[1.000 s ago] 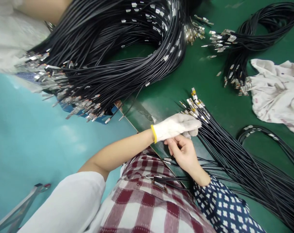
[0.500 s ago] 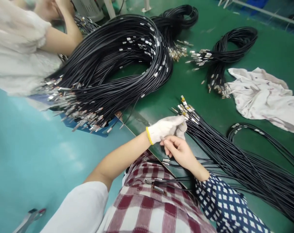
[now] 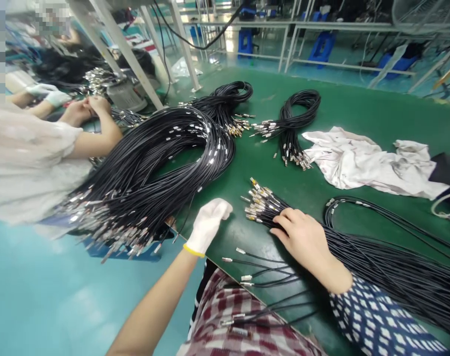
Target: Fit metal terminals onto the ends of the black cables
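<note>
My left hand [image 3: 209, 223], in a white glove with a yellow cuff, is over the table edge with its fingers curled together; whatever may be inside them is hidden. My bare right hand [image 3: 307, 243] wraps over the bundle of black cables [image 3: 362, 249], close behind its metal ends, with the fingers bent round the cables. The silvery and yellowish connector ends [image 3: 260, 203] point to the upper left, past my right fingertips. Below the hand, several loose cable ends [image 3: 246, 278] spread toward the table edge. My two hands are apart.
A large looped cable pile [image 3: 165, 153] hangs over the edge at the left, beside a person in a white top [image 3: 32, 158]. Two smaller coils [image 3: 228, 99] [image 3: 301, 111] lie farther back. A crumpled white cloth [image 3: 366, 160] is at the right.
My hands have separated: the left moved left, while the right moved right and down onto the cable bundle. The view has tilted up, showing stools and frames behind.
</note>
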